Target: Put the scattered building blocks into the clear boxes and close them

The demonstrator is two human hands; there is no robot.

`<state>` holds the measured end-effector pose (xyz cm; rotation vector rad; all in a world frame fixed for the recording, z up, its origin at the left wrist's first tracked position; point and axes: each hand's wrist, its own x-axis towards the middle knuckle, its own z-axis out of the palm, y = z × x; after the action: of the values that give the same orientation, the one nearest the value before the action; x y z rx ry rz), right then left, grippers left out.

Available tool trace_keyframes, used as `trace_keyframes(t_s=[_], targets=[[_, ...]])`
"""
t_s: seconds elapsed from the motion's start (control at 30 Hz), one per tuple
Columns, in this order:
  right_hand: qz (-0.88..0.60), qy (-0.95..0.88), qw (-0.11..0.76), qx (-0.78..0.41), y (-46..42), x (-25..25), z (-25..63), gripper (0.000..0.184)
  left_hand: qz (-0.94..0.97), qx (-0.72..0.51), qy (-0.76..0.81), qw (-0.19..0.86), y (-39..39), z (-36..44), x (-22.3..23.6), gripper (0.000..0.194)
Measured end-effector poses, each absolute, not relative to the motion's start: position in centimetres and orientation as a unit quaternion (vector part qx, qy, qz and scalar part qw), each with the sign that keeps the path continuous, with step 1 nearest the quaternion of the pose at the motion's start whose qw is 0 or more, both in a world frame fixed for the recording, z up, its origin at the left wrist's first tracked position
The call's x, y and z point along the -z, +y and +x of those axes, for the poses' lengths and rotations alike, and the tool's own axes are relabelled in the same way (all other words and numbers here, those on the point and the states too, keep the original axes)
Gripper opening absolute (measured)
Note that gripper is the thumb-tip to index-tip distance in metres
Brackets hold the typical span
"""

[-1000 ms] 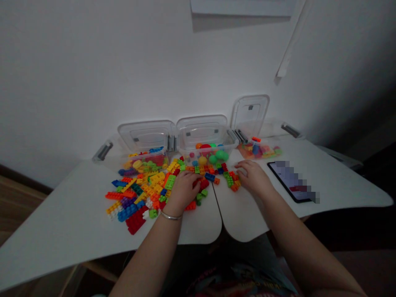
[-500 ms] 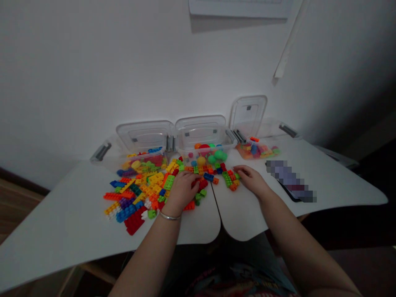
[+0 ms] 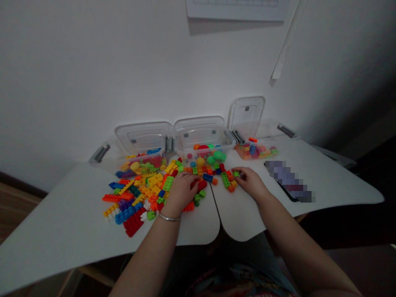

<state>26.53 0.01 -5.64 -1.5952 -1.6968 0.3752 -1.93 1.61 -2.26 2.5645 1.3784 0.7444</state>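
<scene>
My left hand, a silver bangle at its wrist, is at the right side of a heap of toy building bricks. Its fingers curl inward over the bricks; whatever lies between the fingertips is hidden. Just right of those fingertips lies a blue brick. My right hand is closed, thumb and forefinger around a small light green brick. Close to its left is a small cluster of green, orange and yellow bricks. A red brick sits beside the left thumb.
Against the wall stand a left clear bin of bricks, a middle bin with balls and a right bin of mixed pieces. A phone with a blurred screen lies right. A seam divides the white tabletop.
My right fingers have shifted slightly around the light green brick, which now shows more clearly between them. My left hand has hardly moved. The whole view has shifted a little.
</scene>
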Motion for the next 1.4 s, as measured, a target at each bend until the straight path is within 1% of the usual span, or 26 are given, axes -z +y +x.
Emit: trace_keyframes(t_s=[0.13,0.27,0.33,0.4,0.5,0.6,0.73,0.8,0.9,1.03,1.1,1.17,1.3,1.4], targets=[[-0.608,-0.607,0.491,-0.144,-0.2,4.8,26.2,0.029,0.85,-0.252,0.456,0.072,1.7,-1.9,2.3,0.024],[-0.564,-0.574,0.586,-0.091,0.3,2.9,26.5,0.032,0.847,-0.251,0.462,0.076,1.6,-1.9,2.2,0.024],[-0.549,-0.563,0.616,-0.047,1.0,1.5,27.0,0.031,0.847,-0.249,0.463,0.079,1.5,-1.9,2.1,0.024],[-0.55,-0.554,0.625,-0.003,1.9,-0.3,27.6,0.031,0.846,-0.246,0.466,0.08,1.5,-1.9,2.0,0.025],[-0.575,-0.521,0.629,0.054,3.4,-2.9,28.5,0.027,0.845,-0.242,0.47,0.078,1.5,-1.9,2.0,0.026],[-0.595,-0.489,0.631,0.09,5.2,-4.3,29.6,0.025,0.848,-0.24,0.466,0.076,1.5,-1.9,2.0,0.025],[-0.627,-0.488,0.603,0.069,7.5,-3.8,30.8,0.023,0.848,-0.241,0.467,0.074,1.6,-1.9,2.0,0.025],[-0.652,-0.488,0.578,0.054,8.1,-3.1,31.1,0.023,0.847,-0.242,0.467,0.074,1.6,-1.9,2.0,0.025],[-0.694,-0.497,0.518,0.064,8.3,-2.4,31.0,0.024,0.845,-0.243,0.47,0.076,1.6,-1.9,2.1,0.025],[-0.741,-0.502,0.438,0.081,8.4,-2.3,30.9,0.026,0.843,-0.248,0.47,0.079,1.6,-1.9,2.1,0.026],[-0.752,-0.508,0.413,0.078,8.4,-2.5,31.0,0.027,0.844,-0.249,0.469,0.078,1.6,-1.9,2.1,0.026],[-0.735,-0.524,0.42,0.091,8.1,-2.7,30.8,0.029,0.844,-0.247,0.47,0.078,1.6,-1.9,2.1,0.026],[-0.635,-0.586,0.481,0.15,6.0,-2.5,29.2,0.026,0.844,-0.242,0.473,0.081,1.5,-1.9,2.0,0.025],[-0.58,-0.652,0.477,0.106,3.7,-0.8,27.1,0.022,0.845,-0.245,0.469,0.079,1.5,-1.8,2.1,0.025]])
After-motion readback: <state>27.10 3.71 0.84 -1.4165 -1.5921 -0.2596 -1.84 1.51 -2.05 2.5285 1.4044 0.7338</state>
